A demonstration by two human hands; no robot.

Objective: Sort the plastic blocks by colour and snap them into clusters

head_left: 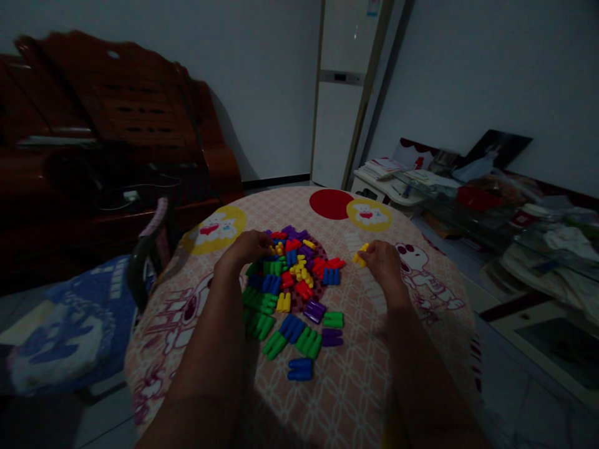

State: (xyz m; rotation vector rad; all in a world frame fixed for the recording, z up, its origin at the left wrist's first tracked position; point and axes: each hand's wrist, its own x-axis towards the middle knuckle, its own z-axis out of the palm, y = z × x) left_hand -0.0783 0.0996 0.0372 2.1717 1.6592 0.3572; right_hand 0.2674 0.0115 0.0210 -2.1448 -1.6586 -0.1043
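A heap of plastic building blocks [304, 290] in red, yellow, blue, green and purple lies on the round table. My left hand [253, 245] reaches to the heap's left side, its fingers curled together beside some yellow blocks [279, 249]. What its fingertips grip, if anything, is hidden. To the right of the heap, my right hand [381, 260] pinches a yellow building block [360, 255] just above the cloth. Several loose pieces lie toward me, among them a blue block [300, 369] and a purple block [332, 337].
A patterned tablecloth [346, 399] covers the round table. At left stand a folding chair [154, 246] with a blue cushion [70, 337] and a wooden sofa [131, 112]. A cluttered glass-topped cabinet [496, 218] runs along the right wall. A tall white appliance [339, 118] stands behind.
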